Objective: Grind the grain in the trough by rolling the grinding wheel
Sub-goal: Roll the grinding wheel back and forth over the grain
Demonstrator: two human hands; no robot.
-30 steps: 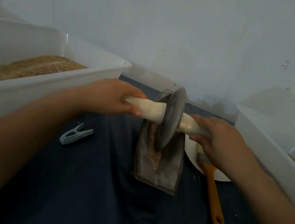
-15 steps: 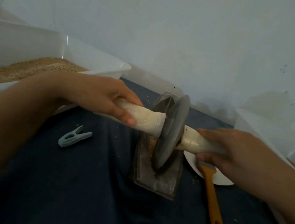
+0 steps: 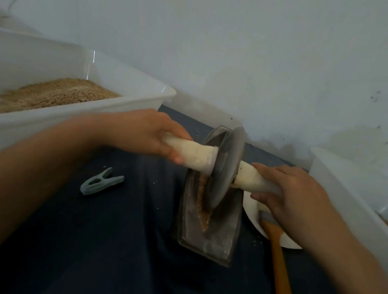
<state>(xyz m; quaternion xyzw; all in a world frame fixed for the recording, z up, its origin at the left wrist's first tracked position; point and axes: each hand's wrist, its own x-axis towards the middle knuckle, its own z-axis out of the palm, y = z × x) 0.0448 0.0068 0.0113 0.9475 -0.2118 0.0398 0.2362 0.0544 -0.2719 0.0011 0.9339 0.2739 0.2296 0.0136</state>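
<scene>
**On the counter**

Before you, a dark cloth (image 3: pixel 109 247) covers the counter. On it lie the trough (image 3: pixel 212 239), a clip (image 3: pixel 100 182), a plate (image 3: pixel 256 221), a tub (image 3: pixel 67 116) on your left and another tub (image 3: pixel 346 193) on your right.

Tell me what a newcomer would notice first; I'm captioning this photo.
The grey grinding wheel stands in the metal trough at centre, the left hand and right hand gripping its white handle. A white tub of grain sits left.
</scene>
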